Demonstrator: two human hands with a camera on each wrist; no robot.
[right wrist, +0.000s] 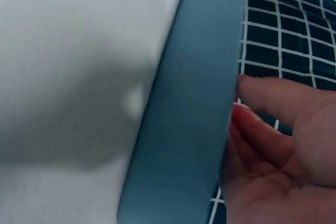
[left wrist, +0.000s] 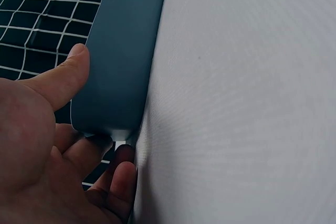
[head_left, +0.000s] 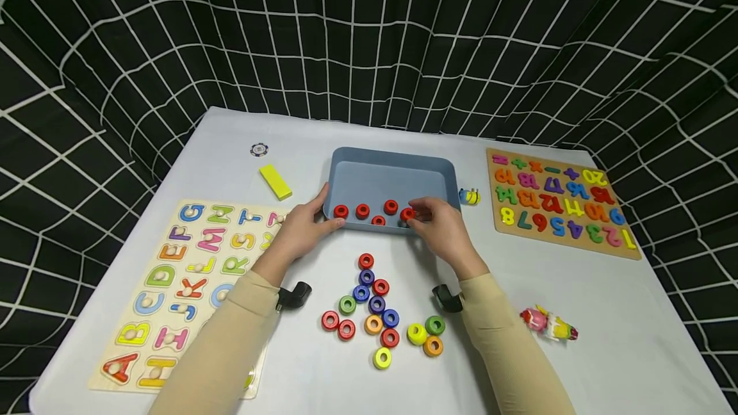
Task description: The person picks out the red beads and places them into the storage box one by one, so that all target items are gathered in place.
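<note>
A shallow blue-grey tray lies near the table's far side. Its front left corner is gripped by my left hand, the thumb against the front wall and the other fingers round the side. Over the tray's front right part, my right hand pinches a red ring between thumb and fingers. Inside, along the front, lie further red rings. In the right wrist view the tray wall hides most of the pinched ring.
Loose coloured rings are scattered in front of the tray. A letter puzzle board lies left, a number board right. Around them are a yellow block, a poker chip, a small bee figure and a colourful figure.
</note>
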